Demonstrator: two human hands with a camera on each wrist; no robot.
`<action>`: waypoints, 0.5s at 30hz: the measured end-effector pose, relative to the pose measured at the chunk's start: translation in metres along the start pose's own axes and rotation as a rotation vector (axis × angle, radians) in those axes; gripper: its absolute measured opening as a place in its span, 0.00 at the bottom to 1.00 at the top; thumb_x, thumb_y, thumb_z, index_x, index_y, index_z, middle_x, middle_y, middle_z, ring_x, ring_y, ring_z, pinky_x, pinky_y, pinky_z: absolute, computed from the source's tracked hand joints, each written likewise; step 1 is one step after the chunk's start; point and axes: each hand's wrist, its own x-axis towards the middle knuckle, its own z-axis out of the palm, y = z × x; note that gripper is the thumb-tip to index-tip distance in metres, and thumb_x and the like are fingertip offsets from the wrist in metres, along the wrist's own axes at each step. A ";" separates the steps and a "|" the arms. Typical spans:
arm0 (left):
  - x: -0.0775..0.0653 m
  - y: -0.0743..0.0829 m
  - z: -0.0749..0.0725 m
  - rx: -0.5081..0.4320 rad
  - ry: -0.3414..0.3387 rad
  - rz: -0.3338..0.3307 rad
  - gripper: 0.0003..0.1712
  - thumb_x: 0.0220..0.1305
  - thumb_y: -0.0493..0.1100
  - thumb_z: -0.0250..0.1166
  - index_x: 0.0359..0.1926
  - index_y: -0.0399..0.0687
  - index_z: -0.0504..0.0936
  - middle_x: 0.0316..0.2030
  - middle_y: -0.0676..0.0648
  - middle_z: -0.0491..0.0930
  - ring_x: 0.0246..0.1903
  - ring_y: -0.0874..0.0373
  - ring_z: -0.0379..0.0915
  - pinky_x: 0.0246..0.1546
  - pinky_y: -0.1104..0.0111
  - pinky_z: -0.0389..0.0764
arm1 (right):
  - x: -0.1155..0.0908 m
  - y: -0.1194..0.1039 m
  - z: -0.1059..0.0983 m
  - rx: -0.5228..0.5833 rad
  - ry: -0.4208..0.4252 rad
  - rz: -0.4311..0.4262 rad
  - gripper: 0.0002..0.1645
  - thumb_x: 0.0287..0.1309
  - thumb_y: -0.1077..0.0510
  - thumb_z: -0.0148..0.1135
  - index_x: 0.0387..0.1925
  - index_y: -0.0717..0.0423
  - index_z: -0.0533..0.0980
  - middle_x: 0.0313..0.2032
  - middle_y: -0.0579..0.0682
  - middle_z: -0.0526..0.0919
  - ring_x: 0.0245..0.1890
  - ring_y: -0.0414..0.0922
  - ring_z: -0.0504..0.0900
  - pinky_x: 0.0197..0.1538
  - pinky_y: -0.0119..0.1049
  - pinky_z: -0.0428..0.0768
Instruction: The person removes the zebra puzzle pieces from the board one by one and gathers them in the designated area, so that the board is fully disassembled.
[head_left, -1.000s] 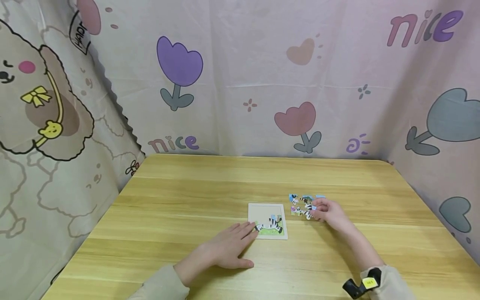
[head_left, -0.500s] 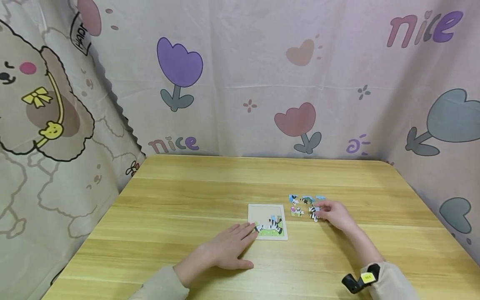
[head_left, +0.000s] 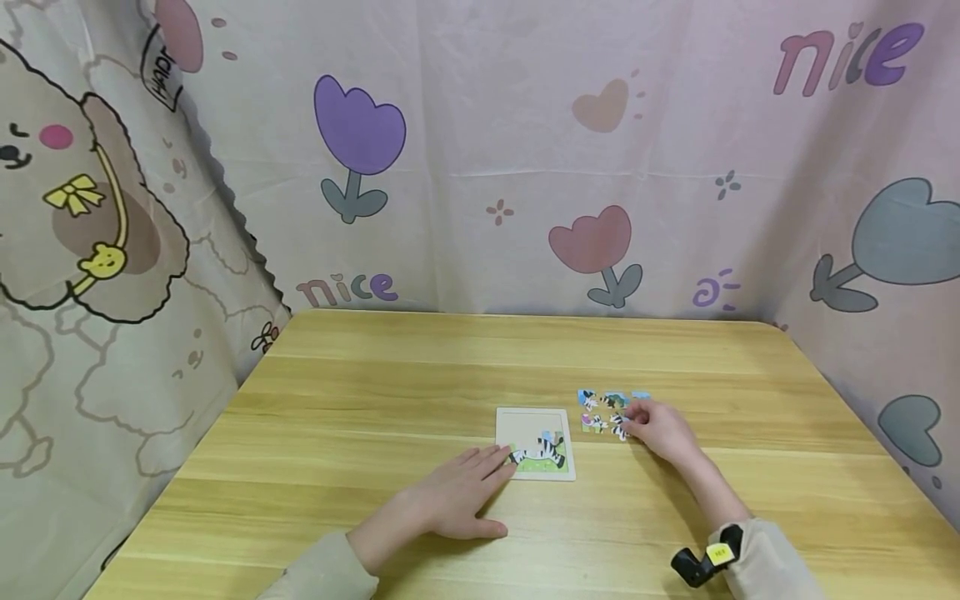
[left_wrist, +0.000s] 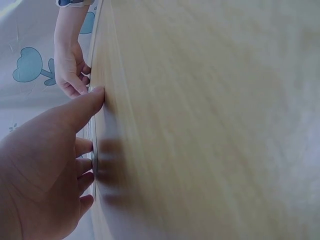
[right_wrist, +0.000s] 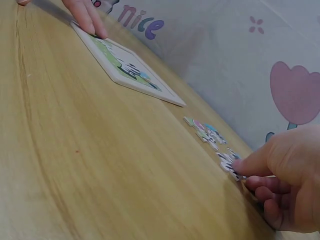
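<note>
A white-framed puzzle board [head_left: 534,410] lies flat on the table, its lower part filled with striped zebra and green grass pieces. My left hand [head_left: 461,492] lies with fingers extended, the fingertips on the board's lower left corner. To the right of the board, my right hand [head_left: 662,429] pinches a black-and-white striped puzzle piece [right_wrist: 229,164] between thumb and fingers, low over the table. Several loose puzzle pieces [head_left: 592,422] lie left of and behind that hand. In the right wrist view the far side of the held piece is hidden by the fingers.
The wooden table [head_left: 390,375] reaches back to a printed curtain [head_left: 465,108], which also hangs along both sides. A black strap device with a yellow label [head_left: 718,554] sits on the right wrist.
My right hand has shifted slightly with the striped piece, first toward me and right, then back left. The left hand and the board stay in place.
</note>
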 end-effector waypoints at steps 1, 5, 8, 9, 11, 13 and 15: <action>0.000 0.000 0.000 0.000 0.000 0.000 0.46 0.61 0.69 0.48 0.71 0.45 0.54 0.71 0.43 0.47 0.69 0.50 0.43 0.67 0.59 0.50 | 0.000 0.000 0.000 0.004 -0.001 0.001 0.11 0.54 0.58 0.63 0.37 0.62 0.78 0.26 0.47 0.76 0.27 0.43 0.71 0.32 0.36 0.69; 0.000 0.001 -0.001 -0.001 -0.002 -0.002 0.47 0.61 0.69 0.48 0.71 0.45 0.54 0.71 0.43 0.47 0.69 0.51 0.43 0.67 0.59 0.50 | -0.001 -0.001 0.000 0.016 -0.003 0.001 0.11 0.54 0.59 0.63 0.37 0.62 0.78 0.26 0.47 0.76 0.28 0.43 0.71 0.32 0.36 0.69; 0.000 0.000 0.000 -0.002 -0.003 -0.001 0.46 0.61 0.69 0.48 0.71 0.45 0.53 0.71 0.43 0.47 0.69 0.50 0.42 0.67 0.59 0.50 | -0.002 -0.001 0.000 0.026 0.003 0.000 0.10 0.54 0.59 0.63 0.37 0.62 0.78 0.26 0.47 0.76 0.28 0.43 0.71 0.33 0.36 0.69; 0.000 0.000 0.000 -0.003 -0.004 -0.001 0.46 0.62 0.69 0.48 0.71 0.44 0.53 0.71 0.43 0.47 0.69 0.50 0.42 0.67 0.59 0.50 | -0.002 -0.001 0.000 0.032 0.008 -0.002 0.10 0.55 0.60 0.63 0.37 0.62 0.78 0.26 0.48 0.76 0.28 0.44 0.71 0.33 0.37 0.70; 0.000 0.000 0.001 -0.007 -0.005 -0.001 0.46 0.62 0.69 0.48 0.71 0.44 0.53 0.71 0.43 0.47 0.69 0.50 0.42 0.67 0.59 0.50 | -0.004 -0.001 0.001 0.041 0.026 -0.015 0.10 0.54 0.60 0.62 0.37 0.63 0.78 0.27 0.48 0.77 0.29 0.44 0.73 0.34 0.38 0.71; 0.000 0.000 0.001 -0.008 -0.004 -0.001 0.46 0.62 0.69 0.48 0.71 0.45 0.53 0.71 0.43 0.47 0.69 0.50 0.42 0.67 0.59 0.51 | -0.005 -0.003 0.002 0.050 0.050 -0.034 0.09 0.54 0.61 0.63 0.37 0.63 0.78 0.27 0.48 0.78 0.29 0.44 0.74 0.35 0.39 0.73; 0.000 -0.001 0.002 -0.012 -0.005 -0.002 0.46 0.62 0.69 0.48 0.71 0.45 0.53 0.71 0.43 0.46 0.69 0.50 0.42 0.67 0.59 0.51 | -0.005 -0.006 0.004 0.061 0.075 -0.059 0.10 0.53 0.62 0.63 0.37 0.63 0.78 0.28 0.48 0.79 0.30 0.44 0.76 0.37 0.40 0.75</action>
